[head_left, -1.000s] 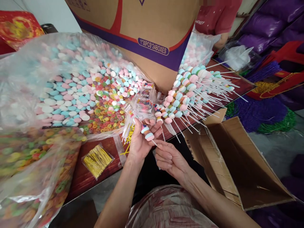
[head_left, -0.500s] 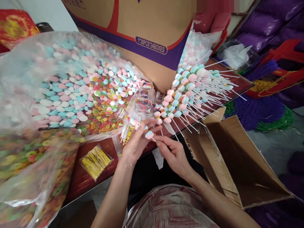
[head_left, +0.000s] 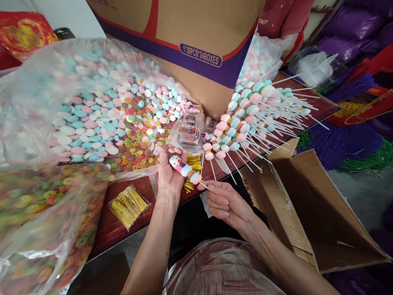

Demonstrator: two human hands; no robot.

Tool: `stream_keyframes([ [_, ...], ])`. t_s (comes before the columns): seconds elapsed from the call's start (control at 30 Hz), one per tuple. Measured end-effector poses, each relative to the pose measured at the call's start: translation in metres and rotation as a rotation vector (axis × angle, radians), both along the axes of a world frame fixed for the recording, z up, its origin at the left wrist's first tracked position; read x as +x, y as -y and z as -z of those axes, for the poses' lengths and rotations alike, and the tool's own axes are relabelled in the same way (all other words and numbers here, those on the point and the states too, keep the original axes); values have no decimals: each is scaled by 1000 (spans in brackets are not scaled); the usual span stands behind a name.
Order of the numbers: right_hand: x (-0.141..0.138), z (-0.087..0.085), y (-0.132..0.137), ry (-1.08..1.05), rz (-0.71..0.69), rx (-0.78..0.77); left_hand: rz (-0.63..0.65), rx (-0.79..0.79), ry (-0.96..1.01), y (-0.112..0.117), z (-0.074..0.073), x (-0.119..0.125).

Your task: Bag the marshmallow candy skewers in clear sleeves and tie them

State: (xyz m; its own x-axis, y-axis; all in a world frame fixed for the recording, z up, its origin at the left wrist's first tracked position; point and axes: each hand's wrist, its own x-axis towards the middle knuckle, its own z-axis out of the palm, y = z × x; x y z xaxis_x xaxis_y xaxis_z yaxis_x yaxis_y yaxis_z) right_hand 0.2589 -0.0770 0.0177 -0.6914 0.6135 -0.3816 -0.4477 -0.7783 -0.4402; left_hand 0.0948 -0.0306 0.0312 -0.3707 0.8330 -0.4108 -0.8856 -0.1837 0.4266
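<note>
My left hand is closed round the top of a marshmallow skewer of pink, blue and white pieces in a clear wrapper. My right hand pinches the skewer's thin white stick just below the sweets. Loose gold twist ties fan out on the red table edge behind the skewer. A pile of finished skewers lies just beyond, sticks pointing right. Printed clear wrappers are stacked beside my left hand.
A big clear bag of pastel marshmallows and ring candies fills the left. A packet of gold ties lies near the table edge. A large carton stands behind; an open cardboard box sits at right. A person in red stands beyond.
My left hand has shifted left and closed over the skewer's top end. The skewer now lies more level, with the gold ties showing behind it. My right hand moved slightly lower.
</note>
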Motion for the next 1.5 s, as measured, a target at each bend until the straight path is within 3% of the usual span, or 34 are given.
stream_keyframes([
  [0.2,0,9,1,-248,-69,-266,-12,50,-62,0,1,7],
  [0.4,-10,6,6,-173,-37,-181,-49,29,-129,3,4,16],
  [0.57,-14,0,8,262,89,240,-19,32,-196,8,7,22],
  [0.77,-7,12,4,887,213,1211,107,10,-245,14,8,28],
  [0.87,-11,22,1,974,214,1385,173,40,-232,16,11,31],
  [0.93,-15,23,2,965,254,1345,213,41,-205,17,11,30],
  [1.0,-17,18,5,894,259,1205,243,16,-158,16,10,25],
  [1.17,-19,5,12,524,173,566,210,-35,-119,14,6,15],
  [1.23,-23,5,9,425,201,419,227,-44,-144,15,8,20],
  [1.3,-31,7,4,405,247,391,260,-43,-166,18,13,28],
  [1.4,-39,11,-3,475,320,475,295,-6,-190,22,18,37],
  [1.5,-39,10,-5,531,326,538,326,-10,-201,22,18,33],
])
